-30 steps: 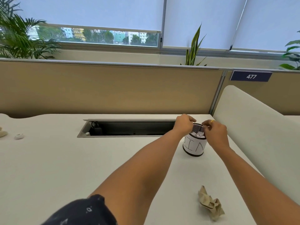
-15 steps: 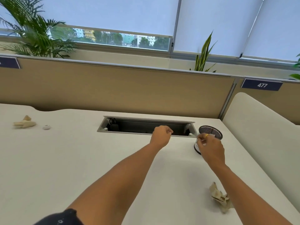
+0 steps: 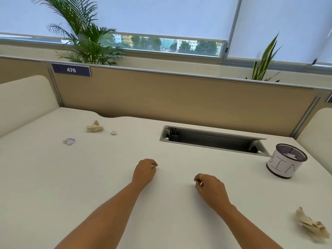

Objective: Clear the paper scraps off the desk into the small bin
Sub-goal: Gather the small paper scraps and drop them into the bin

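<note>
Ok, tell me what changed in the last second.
Both hands left the bin and drew back toward the person: the left hand and right hand now hover curled over the desk; whether either holds anything is unclear. The bin and the scrap by the right arm stayed put.

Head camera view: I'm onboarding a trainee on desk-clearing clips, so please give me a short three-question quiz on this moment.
1. True or false: the bin lies tipped on its side.
2. How many paper scraps lie on the desk outside the bin? A) two B) four C) seven
3. Fill in: the tan scrap by the desk's near edge lies on the person's ____ side.

Key
1. False; it stands upright.
2. B: that tan scrap, plus the far tan scrap, white bit and pale scrap.
3. Right.
</note>
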A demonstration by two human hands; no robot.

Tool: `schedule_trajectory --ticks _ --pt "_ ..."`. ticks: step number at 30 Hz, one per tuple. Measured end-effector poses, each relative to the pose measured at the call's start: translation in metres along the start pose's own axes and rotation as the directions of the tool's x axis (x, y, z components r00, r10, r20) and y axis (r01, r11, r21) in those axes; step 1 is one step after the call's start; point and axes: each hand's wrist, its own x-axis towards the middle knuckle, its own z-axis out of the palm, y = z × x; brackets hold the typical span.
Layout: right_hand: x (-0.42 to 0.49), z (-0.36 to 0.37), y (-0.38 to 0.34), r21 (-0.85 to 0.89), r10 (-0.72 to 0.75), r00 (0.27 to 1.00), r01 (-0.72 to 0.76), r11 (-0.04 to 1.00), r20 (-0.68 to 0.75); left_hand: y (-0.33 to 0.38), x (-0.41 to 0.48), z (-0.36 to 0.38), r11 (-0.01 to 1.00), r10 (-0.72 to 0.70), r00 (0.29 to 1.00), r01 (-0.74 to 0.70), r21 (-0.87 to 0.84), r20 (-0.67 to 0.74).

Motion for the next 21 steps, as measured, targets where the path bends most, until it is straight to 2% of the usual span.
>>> schedule_trajectory --ticks 7,14,17,21 --pt "0.01 0.038 -0.084 -0.009 -0.099 0.993 0.1 0.995 0.065 -0.1 -0.011 -0.086 0.992 -0.041 0.986 0.059 0.108 -0.164" --pt "0.043 0.066 -0.165 -0.031 -0.196 0.972 0.202 0.979 0.13 -0.17 -0.002 -0.154 0.967 -0.072 0.972 0.122 0.223 -0.222" --pt "0.062 0.08 -0.195 -0.052 -0.221 0.957 0.234 0.971 0.19 -0.19 0.011 -0.177 0.967 -0.081 0.968 0.135 0.217 -0.238" --pt "0.09 0.101 -0.232 -0.098 -0.248 0.913 0.293 0.951 0.324 -0.213 0.029 -0.198 0.985 -0.092 0.954 0.128 0.112 -0.285"
